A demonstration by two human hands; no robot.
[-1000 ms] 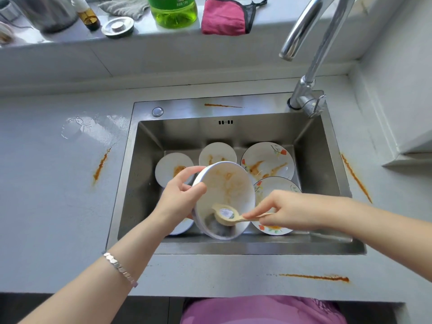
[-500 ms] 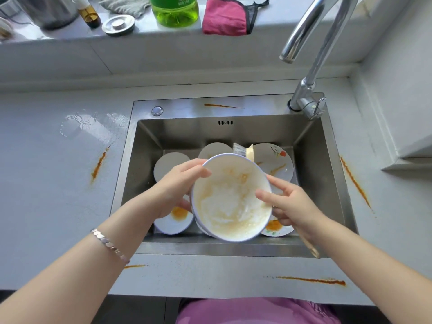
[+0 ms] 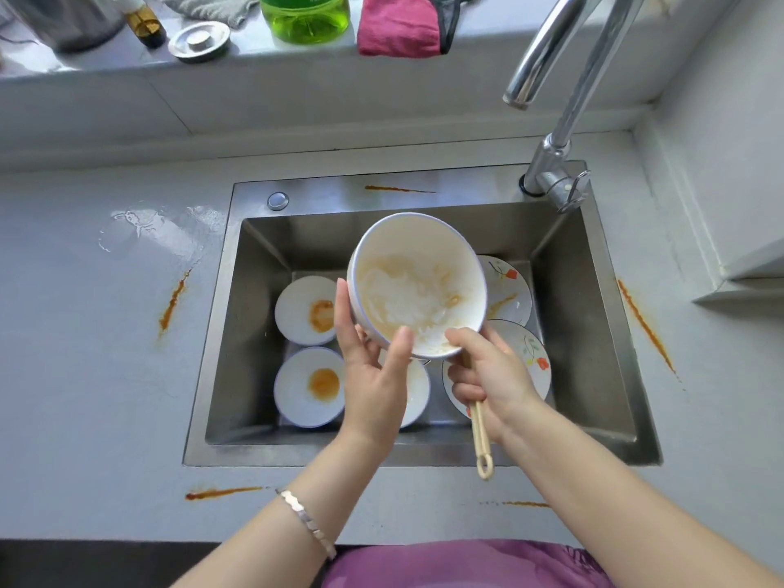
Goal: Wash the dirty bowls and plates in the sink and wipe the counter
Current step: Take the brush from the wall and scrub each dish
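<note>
Nearest me, the brush [image 3: 481, 435] lies near to far. Its looped handle end hangs over the near rim of the sink [image 3: 275, 458] and points back at me. The shaft runs up into my right hand [image 3: 488, 375], whose fingers are curled round it. The bristle end is hidden behind the bowl, so I cannot tell whether it touches.

The thumb of that hand rests on the near rim of the bowl [image 3: 415, 286]. My left hand [image 3: 373, 375] is just beside it, palm up. It cups the bowl's left side and underside, with the thumb clamped on the same near rim.

The bowl is in the air over the middle of the sink, above and beyond both hands. It is tipped so its mouth faces me, and it is smeared with orange residue and what looks like suds.

Below it are small bowls [image 3: 305, 309] at the sink's left side and flowered plates [image 3: 509, 290] at its right, all dirty.

Farthest off, the tap [image 3: 551, 57] rises from the far right corner with no water visible. I judge that rinsing means carrying the bowl away and rightward. My right hand is nearer the tap, but it is busy with the brush.

Orange streaks [image 3: 222, 492] still mark the counter [image 3: 85, 333].
</note>
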